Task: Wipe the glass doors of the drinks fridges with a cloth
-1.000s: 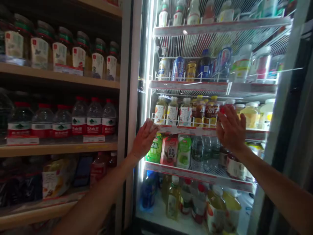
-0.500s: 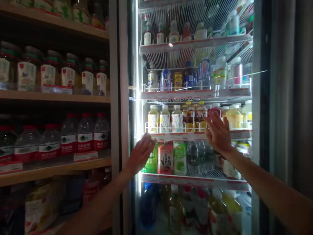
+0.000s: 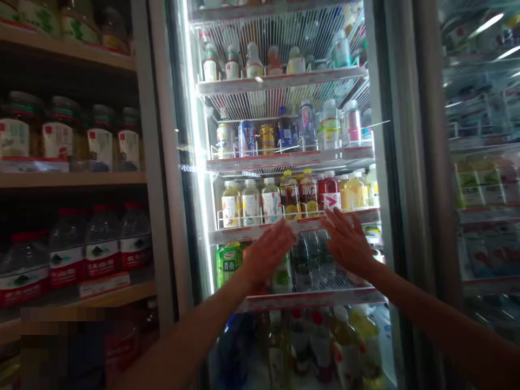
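Observation:
Both my hands are raised in front of a lit drinks fridge, fingers stretched out and holding nothing. My left hand (image 3: pixel 270 252) is slightly blurred and hides part of the lower shelf, where a green bottle (image 3: pixel 228 262) shows beside it. To its right, my right hand (image 3: pixel 349 241) spreads its fingers just below a red bottle (image 3: pixel 330 189) with a V on its label. Clear bottles (image 3: pixel 311 257) show between the two hands. Whether either hand touches the fridge front, I cannot tell. Above the left hand stand several pale tea bottles (image 3: pixel 251 203).
Wooden shelves (image 3: pixel 73 180) on the left carry dark-lidded jars (image 3: pixel 59 130) and red-capped water bottles (image 3: pixel 103 244). A metal door frame (image 3: pixel 424 162) separates this fridge from another fridge (image 3: pixel 487 214) at the right. Cans and bottles fill the upper wire shelves.
The view has swung right, bringing the second fridge into sight. My hands have come closer together, the left moving right across the lower shelf.

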`<state>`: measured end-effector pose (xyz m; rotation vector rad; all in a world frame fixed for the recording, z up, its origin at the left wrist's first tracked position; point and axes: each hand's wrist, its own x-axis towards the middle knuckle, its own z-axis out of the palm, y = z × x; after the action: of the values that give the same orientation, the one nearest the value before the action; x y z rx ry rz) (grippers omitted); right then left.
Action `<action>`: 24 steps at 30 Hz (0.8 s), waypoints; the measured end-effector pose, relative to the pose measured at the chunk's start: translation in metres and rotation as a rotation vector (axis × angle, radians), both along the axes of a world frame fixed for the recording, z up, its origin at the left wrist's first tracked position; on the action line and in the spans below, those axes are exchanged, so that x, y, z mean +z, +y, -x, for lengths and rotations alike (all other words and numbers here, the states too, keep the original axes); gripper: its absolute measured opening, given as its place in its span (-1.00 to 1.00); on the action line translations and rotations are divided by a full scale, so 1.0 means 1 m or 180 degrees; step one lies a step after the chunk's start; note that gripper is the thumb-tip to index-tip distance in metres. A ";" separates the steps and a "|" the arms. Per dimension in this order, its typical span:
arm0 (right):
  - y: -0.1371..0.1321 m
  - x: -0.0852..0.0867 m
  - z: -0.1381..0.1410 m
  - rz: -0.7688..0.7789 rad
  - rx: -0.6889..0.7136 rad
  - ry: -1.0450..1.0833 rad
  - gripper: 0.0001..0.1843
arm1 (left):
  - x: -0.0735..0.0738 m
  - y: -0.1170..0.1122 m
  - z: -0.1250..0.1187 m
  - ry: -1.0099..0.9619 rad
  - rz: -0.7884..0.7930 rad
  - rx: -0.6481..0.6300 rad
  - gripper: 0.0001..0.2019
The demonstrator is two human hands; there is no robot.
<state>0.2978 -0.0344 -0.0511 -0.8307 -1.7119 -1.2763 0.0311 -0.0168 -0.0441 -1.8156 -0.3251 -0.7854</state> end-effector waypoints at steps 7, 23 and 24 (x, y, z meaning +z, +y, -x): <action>-0.011 -0.031 -0.042 0.0076 -0.0148 -0.0078 -0.41 | 0.013 0.005 -0.038 0.1012 0.0009 0.0007 -0.57; -0.053 -0.032 -0.141 0.0054 -0.0668 0.0373 -0.36 | 0.126 0.024 -0.179 -0.0396 0.0327 -0.0282 -0.59; -0.057 -0.031 -0.146 0.0038 -0.0664 0.0402 -0.36 | 0.130 0.024 -0.195 -0.0490 0.0420 -0.0283 -0.59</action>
<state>0.4434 -0.0915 -0.0823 -1.0965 -1.5657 -1.3213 0.2256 0.0076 0.0856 -1.9073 -0.4064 -0.9887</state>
